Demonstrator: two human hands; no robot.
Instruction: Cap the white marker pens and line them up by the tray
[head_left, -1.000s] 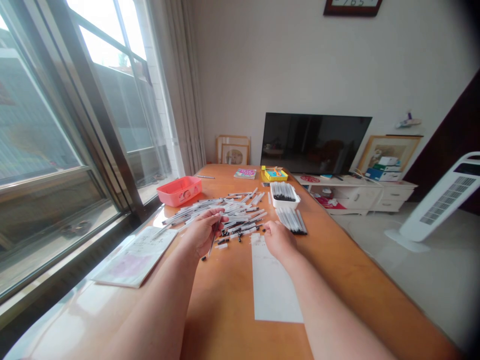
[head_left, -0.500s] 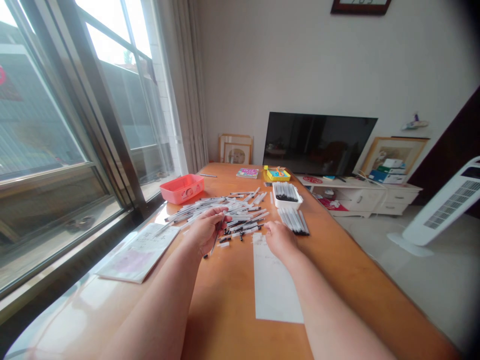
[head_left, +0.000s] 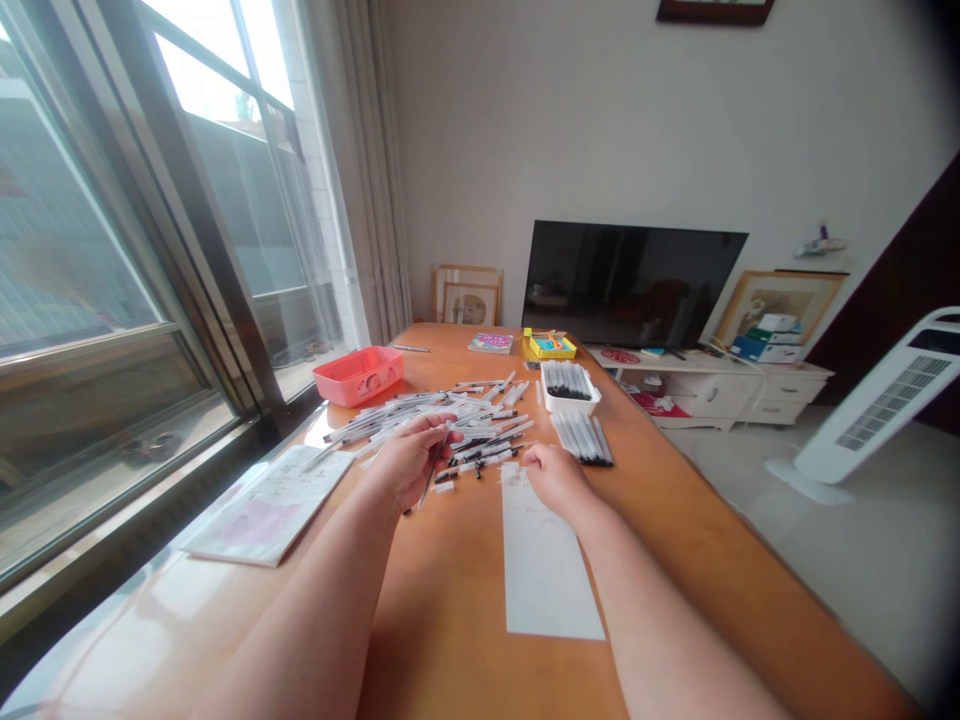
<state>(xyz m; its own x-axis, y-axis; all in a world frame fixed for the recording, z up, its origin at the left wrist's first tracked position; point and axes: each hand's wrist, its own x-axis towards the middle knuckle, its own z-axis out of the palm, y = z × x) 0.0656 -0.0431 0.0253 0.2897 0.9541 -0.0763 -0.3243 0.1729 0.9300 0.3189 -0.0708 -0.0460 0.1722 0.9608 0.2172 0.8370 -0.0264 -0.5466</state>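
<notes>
The left hand (head_left: 409,462) is curled almost closed above the near edge of the pile, and its fingers (head_left: 424,435) hold one thin pen (head_left: 430,482) with a dark body, which points down toward 7 o'clock. The right hand (head_left: 556,480) is low over the orange wooden table (head_left: 442,620), with the fingers a little bent. Its fingertips (head_left: 529,458) are just beside the ends of some pens, but I cannot tell if they have hold of anything. The loose pile of white pens with black ends (head_left: 442,420) lies between the hands and reaches toward 11 o'clock, the pens crossing in many directions. At 1 o'clock from the right hand, a white tray (head_left: 568,390) carries pens packed side by side, and a neat row of pens (head_left: 581,440) lies just near it. A white paper strip (head_left: 544,560) lies at 6 o'clock from the right hand, a notebook (head_left: 270,505) lies at 8 o'clock from the left hand, and a coral plastic basket (head_left: 358,376) sits at 11 o'clock from the left hand
</notes>
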